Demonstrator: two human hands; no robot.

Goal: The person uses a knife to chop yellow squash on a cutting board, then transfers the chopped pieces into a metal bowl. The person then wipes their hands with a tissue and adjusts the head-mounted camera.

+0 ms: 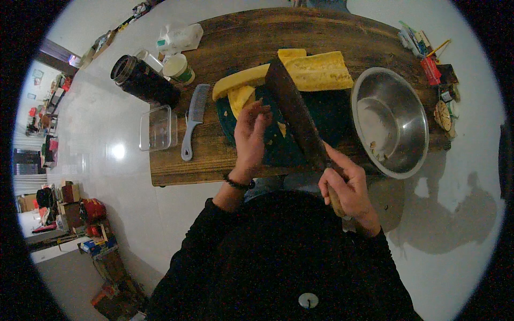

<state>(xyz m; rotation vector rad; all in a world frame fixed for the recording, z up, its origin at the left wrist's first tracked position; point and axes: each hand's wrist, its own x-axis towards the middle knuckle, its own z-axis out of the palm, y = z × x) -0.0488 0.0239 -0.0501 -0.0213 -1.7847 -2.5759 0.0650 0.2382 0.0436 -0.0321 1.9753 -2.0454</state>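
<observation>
My right hand (pixel 347 186) grips the handle of a dark-bladed cleaver (pixel 295 110), its blade slanting up and left over the dark green cutting board (pixel 327 114). My left hand (pixel 252 130), blurred, is over the board's left part with loosely bent fingers apart and nothing visibly held. Just beyond its fingers lies a smaller yellow piece (pixel 239 100) of what looks like squash. A long yellow strip (pixel 241 78) runs behind it, partly hidden by the blade. To the right lies a large yellow squash chunk (pixel 319 72), with another piece (pixel 292 54) behind it. Small scraps dot the board.
A steel basin (pixel 389 122) with a few scraps inside stands right of the board. Left are a grey comb (pixel 196 112), a clear plastic container (pixel 158 128), a dark jar (pixel 144 80), a paper cup (pixel 178 69) and a white plastic bag (pixel 180 38). The wooden table's (pixel 188 170) front edge is near me.
</observation>
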